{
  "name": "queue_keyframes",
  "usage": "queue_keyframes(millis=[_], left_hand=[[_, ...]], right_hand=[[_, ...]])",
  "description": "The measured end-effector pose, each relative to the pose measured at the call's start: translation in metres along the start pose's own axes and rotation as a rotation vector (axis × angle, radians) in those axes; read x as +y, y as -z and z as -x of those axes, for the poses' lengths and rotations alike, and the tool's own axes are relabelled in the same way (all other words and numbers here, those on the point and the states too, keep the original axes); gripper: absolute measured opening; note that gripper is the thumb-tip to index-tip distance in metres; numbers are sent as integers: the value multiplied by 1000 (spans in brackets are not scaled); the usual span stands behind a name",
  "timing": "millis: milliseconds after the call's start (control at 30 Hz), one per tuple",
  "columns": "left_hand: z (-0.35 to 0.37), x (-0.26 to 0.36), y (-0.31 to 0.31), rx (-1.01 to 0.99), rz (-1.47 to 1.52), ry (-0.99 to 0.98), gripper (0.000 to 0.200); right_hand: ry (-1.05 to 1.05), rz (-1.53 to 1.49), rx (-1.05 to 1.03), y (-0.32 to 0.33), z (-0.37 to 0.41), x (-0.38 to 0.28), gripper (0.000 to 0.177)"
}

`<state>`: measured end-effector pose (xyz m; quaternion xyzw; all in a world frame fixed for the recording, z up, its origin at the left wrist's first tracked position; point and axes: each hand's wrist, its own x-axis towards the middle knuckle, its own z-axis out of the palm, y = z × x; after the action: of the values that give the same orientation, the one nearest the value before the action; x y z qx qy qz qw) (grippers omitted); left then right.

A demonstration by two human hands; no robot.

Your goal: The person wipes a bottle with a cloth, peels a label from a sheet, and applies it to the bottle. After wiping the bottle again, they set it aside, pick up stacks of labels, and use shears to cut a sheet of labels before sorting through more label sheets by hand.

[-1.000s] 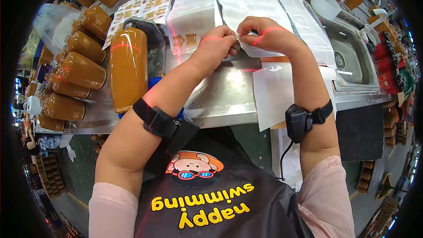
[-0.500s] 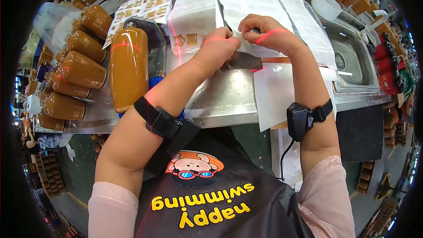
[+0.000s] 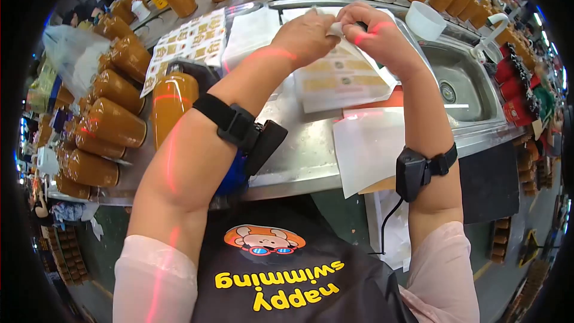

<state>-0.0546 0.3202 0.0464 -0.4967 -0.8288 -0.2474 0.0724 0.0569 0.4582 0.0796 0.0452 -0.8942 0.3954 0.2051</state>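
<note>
The printed sheet (image 3: pixel 344 81), probably light, limp and easily creased, so best held by its edges, is over the tabletop's (image 3: pixel 293 149) middle, its far edge seemingly pinched between your closed left hand (image 3: pixel 305 36) and right hand (image 3: pixel 385 42), right of a brown bottle (image 3: pixel 170 98).

I have a thin, white rectangular sheet with tan-gold printed bands (image 3: pixel 344 78) — bunched at its far edge, slightly blurred — its printed face up, slanting above the shiny metal counter (image 3: pixel 290 143).
</note>
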Motion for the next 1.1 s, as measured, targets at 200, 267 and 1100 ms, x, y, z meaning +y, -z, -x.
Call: queue_keyframes(millis=[200,267,1100], left_hand=[[-43,-57,-2,113,590,604,38],[-38,-41,-11,397,-26,527,60],[64,170,-30,-202,353,-802,39]], right_hand=[[98,260,361,44,41,9,16],[61,255,359,50,60,4,15],[-381,-794,1110,19,230,-41,48]])
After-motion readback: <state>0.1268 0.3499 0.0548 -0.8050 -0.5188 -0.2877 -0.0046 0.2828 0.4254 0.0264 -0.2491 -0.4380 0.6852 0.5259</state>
